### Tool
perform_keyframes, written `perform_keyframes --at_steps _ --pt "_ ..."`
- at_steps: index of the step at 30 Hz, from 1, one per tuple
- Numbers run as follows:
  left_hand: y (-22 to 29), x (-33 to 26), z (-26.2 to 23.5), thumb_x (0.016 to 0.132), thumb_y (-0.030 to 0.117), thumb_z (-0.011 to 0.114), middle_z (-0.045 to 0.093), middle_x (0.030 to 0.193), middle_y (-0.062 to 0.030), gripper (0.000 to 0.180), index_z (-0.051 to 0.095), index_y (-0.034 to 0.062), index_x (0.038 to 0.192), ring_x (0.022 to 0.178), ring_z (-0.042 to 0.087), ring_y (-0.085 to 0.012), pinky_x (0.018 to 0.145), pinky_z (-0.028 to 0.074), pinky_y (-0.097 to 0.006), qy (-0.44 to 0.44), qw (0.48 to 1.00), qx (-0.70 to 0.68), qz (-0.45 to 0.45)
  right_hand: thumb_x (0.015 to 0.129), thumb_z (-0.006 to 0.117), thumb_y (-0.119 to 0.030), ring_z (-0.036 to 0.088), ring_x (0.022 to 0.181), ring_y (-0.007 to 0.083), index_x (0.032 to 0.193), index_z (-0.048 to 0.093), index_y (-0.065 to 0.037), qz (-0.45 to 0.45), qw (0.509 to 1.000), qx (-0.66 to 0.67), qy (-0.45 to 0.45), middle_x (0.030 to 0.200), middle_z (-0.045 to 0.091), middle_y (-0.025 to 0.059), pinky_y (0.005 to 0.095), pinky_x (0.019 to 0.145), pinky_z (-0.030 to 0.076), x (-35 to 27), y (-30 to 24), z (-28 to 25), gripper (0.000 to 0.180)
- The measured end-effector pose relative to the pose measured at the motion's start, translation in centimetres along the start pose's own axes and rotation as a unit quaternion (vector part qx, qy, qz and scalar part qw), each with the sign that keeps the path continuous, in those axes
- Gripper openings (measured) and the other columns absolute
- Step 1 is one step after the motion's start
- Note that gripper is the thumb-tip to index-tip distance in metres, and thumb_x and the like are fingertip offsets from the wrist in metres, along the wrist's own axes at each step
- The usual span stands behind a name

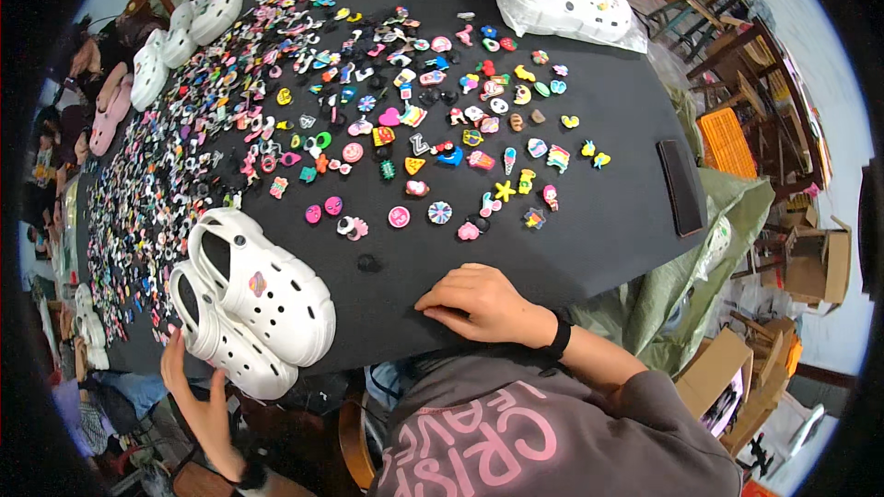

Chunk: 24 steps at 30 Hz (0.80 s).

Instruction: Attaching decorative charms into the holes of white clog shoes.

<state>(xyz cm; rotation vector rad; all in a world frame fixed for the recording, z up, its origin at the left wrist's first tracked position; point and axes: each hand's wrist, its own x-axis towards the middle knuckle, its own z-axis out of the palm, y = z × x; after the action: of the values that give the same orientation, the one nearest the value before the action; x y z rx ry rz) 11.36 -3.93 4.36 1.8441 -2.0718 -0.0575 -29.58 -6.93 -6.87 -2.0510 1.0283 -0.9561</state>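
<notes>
The white clogs sit at the black table's near edge. My left hand is beside them, thumb and fingers spread, nothing held: I'm probably positioning the pair, so gripping calls for closing in. My right hand bends loosely near scattered charms; whether it's empty, I can't tell.

Black counter, bare along much of its right side; small multicoloured shoe charms packed densely over the left, thinning toward the middle into separate pieces, among them a pink round charm, a pinwheel-patterned disc and a yellow star. At the near left edge, a pair of white perforated clogs, side by side and touching. Dark flat rectangular case by the right edge; clear plastic bag of white clogs at the far edge; more white clogs far left.
</notes>
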Motion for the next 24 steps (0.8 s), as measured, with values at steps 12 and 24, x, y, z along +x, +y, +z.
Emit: perform_keyframes --at_steps 12,24 --pt "7.3 -5.8 8.8 0.093 0.005 0.057 0.042 0.142 -0.0243 0.041 0.045 -0.0044 0.131 0.128 0.044 -0.0386 0.105 0.036 -0.047 0.175 0.983 -0.013 -0.048 0.083 0.065 -0.008 0.061 0.082 0.0259 0.096 0.063 -0.009 -0.005 0.999 0.054 -0.001 0.089 0.058 0.007 0.0366 0.069 0.05 -0.1 0.7 -0.1 0.013" --pt "15.6 -3.0 15.1 0.084 0.007 0.065 0.054 0.129 -0.0186 0.038 0.055 0.0012 0.121 0.109 0.053 -0.0343 0.09 0.041 -0.044 -0.014 0.976 -0.117 0.182 0.091 0.058 -0.014 0.06 0.083 0.0293 0.1 0.058 -0.009 0.014 0.995 0.094 0.016 0.091 0.053 0.0101 0.0389 0.071 0.05 -0.2 0.3 -0.8 0.011"
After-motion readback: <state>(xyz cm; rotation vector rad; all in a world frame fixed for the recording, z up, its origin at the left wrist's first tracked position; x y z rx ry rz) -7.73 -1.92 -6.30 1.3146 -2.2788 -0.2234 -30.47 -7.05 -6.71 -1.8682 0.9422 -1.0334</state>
